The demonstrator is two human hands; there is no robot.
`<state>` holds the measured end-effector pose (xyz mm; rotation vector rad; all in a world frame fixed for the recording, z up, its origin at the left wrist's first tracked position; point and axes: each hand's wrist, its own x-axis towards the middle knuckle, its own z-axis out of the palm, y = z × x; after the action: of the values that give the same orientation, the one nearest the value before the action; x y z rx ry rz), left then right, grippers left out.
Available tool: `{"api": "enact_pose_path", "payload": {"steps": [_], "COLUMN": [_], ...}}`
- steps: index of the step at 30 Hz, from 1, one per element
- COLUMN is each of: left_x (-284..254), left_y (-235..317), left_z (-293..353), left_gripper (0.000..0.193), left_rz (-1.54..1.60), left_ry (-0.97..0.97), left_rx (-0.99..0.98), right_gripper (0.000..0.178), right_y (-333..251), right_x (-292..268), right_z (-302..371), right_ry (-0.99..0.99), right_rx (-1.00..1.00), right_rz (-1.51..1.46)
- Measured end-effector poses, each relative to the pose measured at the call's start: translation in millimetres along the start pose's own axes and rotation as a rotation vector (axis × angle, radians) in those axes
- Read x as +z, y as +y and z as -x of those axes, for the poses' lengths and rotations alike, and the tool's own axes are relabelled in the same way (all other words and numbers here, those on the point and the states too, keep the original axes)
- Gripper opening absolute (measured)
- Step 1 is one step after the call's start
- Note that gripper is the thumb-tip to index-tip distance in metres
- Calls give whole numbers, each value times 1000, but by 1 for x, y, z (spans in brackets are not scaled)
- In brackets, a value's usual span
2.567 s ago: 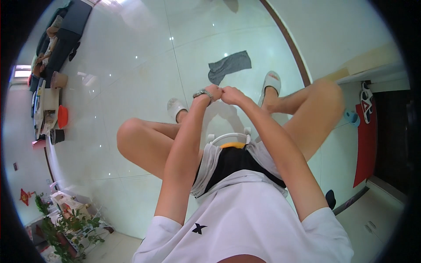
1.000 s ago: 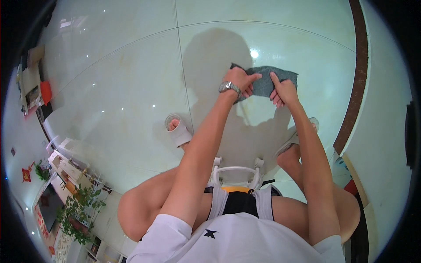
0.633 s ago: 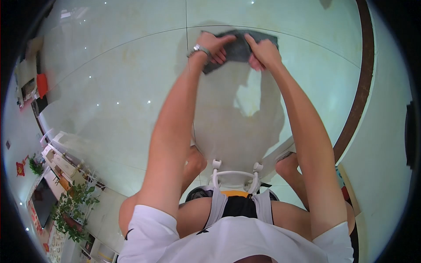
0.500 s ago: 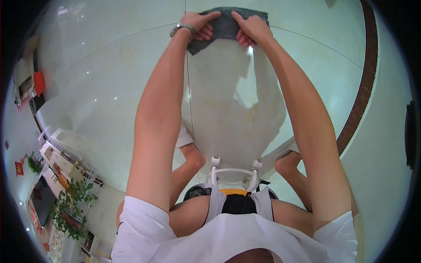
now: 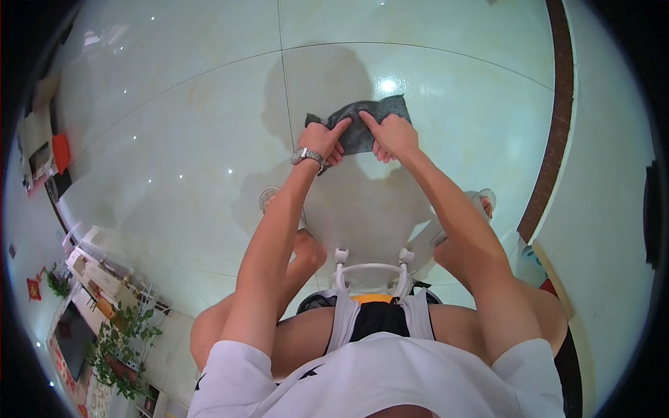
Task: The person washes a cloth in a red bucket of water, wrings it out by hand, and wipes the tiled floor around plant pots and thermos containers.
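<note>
A dark grey cloth (image 5: 359, 136) is held between my two hands, above or against the pale glossy floor tiles (image 5: 202, 111); whether it touches them I cannot tell. My left hand (image 5: 325, 139), with a metal watch (image 5: 306, 156) at the wrist, grips its left part, thumb on top and fingers curled beneath. On the right part my right hand (image 5: 392, 136) has the same grip, its thumb pointing inward. Between the hands the upper edge of the cloth bunches up, and a loose corner hangs below my left hand.
I sit on a low seat with a white frame and small wheels (image 5: 341, 256), legs apart. A dark brown border strip (image 5: 557, 118) runs along the wall at right. Far left are a leafy plant (image 5: 122, 345), a red object (image 5: 60, 153) and a dark screen (image 5: 72, 340).
Both hands have drawn the cloth back toward me from farther out. My elbows are bent more, and the feet now show beside my forearms.
</note>
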<state>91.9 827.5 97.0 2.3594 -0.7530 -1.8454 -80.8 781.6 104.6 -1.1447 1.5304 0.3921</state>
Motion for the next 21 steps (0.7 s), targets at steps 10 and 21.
{"api": "enact_pose_path", "payload": {"steps": [10,21], "left_x": [-30,119], "left_y": [83,-56], "left_z": [-54,21], "left_gripper": [68,68], "left_rz": [66,-68], "left_ry": [111,-123], "left_rx": [92,45], "right_gripper": [82,77], "right_y": [-47,106], "right_x": [-57,25], "right_z": [-50,32], "right_ry": [47,37], "right_rx": [-78,63], "right_rz": [-168,-105]}}
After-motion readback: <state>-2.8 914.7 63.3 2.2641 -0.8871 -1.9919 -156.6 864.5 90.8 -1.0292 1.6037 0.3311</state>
